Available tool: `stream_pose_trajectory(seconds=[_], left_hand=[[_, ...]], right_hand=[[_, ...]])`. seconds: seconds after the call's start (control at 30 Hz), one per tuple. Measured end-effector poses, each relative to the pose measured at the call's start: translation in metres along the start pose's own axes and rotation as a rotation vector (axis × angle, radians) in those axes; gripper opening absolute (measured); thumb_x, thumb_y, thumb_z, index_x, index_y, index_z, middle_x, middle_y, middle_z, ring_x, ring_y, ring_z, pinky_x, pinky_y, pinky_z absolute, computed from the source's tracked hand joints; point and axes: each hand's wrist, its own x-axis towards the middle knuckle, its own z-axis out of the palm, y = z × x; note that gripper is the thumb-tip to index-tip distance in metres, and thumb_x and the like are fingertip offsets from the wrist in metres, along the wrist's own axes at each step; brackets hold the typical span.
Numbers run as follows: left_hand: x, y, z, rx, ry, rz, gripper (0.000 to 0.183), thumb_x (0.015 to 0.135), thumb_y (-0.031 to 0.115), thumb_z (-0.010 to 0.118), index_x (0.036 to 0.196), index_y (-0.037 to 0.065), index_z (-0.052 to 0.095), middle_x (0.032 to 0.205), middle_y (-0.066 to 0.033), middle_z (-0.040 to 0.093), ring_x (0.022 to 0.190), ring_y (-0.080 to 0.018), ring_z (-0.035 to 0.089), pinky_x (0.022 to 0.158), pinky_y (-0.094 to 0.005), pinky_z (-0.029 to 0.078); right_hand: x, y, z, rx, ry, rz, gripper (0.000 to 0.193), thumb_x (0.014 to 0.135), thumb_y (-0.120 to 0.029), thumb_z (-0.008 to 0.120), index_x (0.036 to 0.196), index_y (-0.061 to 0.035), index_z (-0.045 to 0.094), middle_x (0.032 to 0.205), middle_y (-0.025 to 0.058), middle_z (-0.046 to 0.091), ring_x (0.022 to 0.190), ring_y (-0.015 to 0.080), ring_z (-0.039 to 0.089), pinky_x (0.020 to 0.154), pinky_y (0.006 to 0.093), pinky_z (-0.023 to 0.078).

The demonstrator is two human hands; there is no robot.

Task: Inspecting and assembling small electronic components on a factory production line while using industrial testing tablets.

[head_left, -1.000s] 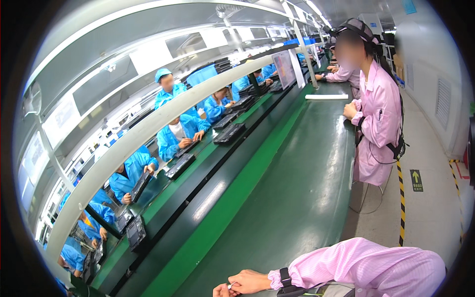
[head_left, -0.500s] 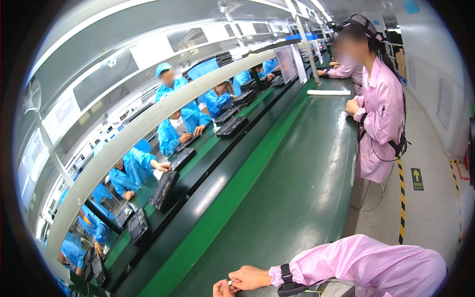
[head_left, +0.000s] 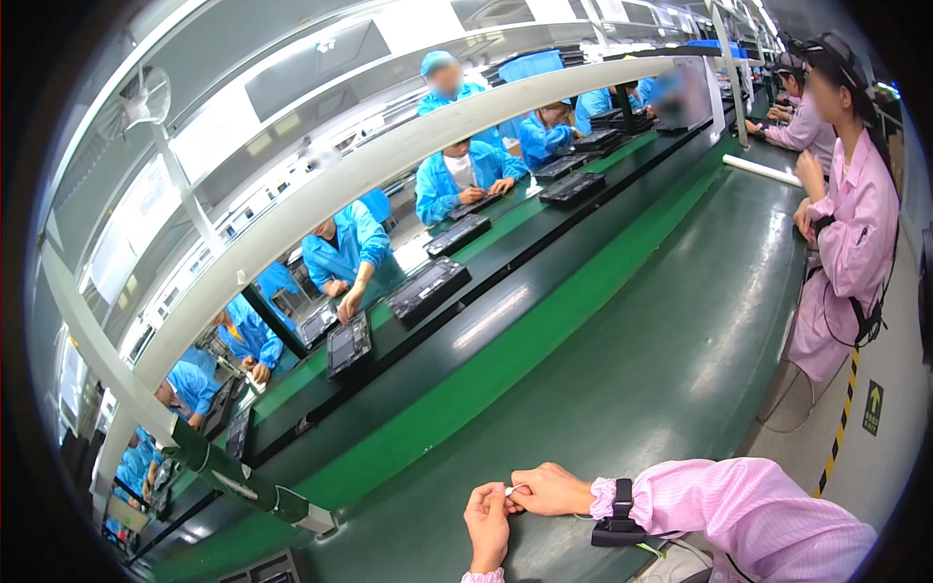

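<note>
Both hands, left (head_left: 488, 528) and right (head_left: 552, 489), meet above the green surface (head_left: 622, 398).
Their fingers pinch a small white piece (head_left: 511, 492); a black strap (head_left: 622, 497) rings the right sleeve (head_left: 714, 497).

The wearer's two hands (head_left: 488, 525) (head_left: 554, 489) showed, one small white piece (head_left: 512, 491), one white tube (head_left: 764, 170), at least six black casings (head_left: 430, 291), one arrow sign (head_left: 874, 407)

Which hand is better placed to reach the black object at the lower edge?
Left, probably: the left hand is nearer the black object, the right hand farther right. Both meet at a small white item.
</note>
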Motion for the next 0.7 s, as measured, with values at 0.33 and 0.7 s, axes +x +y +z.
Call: stream_pose_trajectory(seconds=[0.33,0.7], left_hand=[[0.0018,-0.0021,-0.0005,-0.003,-0.011,0.013,0.013,0.090,0.010,0.052,0.094,-0.002,0.052,0.071,-0.0052,0.056,0.060,-0.0112,0.054,0.059,-0.0240,0.048],[-0.0008,0.0002,0.0025,-0.012,-0.003,0.010,0.012,0.089,0.010,0.053,0.093,-0.001,0.052,0.070,-0.0046,0.056,0.060,-0.0105,0.053,0.058,-0.0235,0.048]], right_hand=[[0.0009,0.0014,0.0001,0.012,0.038,-0.031,0.015,0.078,-0.015,0.051,0.069,-0.0024,0.051,0.059,0.0188,0.057,0.057,0.0385,0.056,0.051,0.0451,0.042],[-0.0009,0.0017,0.0002,-0.007,0.023,-0.019,0.019,0.078,-0.018,0.054,0.068,-0.0020,0.050,0.058,0.0194,0.056,0.056,0.0394,0.056,0.051,0.0450,0.042]])
